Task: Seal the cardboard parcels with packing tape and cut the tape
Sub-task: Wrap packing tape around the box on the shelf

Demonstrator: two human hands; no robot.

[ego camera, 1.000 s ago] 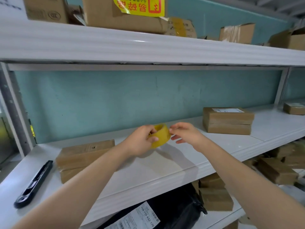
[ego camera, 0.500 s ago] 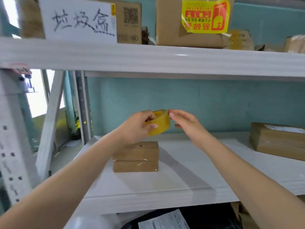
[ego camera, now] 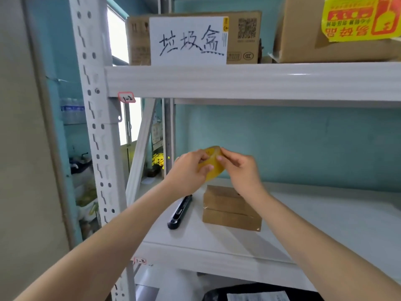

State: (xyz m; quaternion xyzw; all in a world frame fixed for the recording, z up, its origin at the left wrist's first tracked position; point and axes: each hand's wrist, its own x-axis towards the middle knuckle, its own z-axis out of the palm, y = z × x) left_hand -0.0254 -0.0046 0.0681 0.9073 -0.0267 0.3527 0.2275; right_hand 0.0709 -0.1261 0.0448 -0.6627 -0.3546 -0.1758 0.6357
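Note:
A yellow roll of packing tape (ego camera: 212, 168) is held in the air above the white shelf (ego camera: 325, 224). My left hand (ego camera: 188, 170) grips the roll from the left, fingers curled over it. My right hand (ego camera: 236, 168) pinches the roll's right edge with thumb and fingertips. Below the hands, two flat brown cardboard parcels (ego camera: 231, 210) lie stacked on the shelf. A black box cutter (ego camera: 180, 211) lies just left of the stack.
The shelf's perforated white upright (ego camera: 95, 127) stands at the left. On the upper shelf stand a cardboard box with a handwritten white sign (ego camera: 188, 40) and a box with a yellow fragile sticker (ego camera: 358, 18). A black bag with a label (ego camera: 260, 294) lies below.
The view has swung left along the shelf, bringing the upright and the black cutter into sight. My right hand has closed in from beside the roll to pinching its edge.

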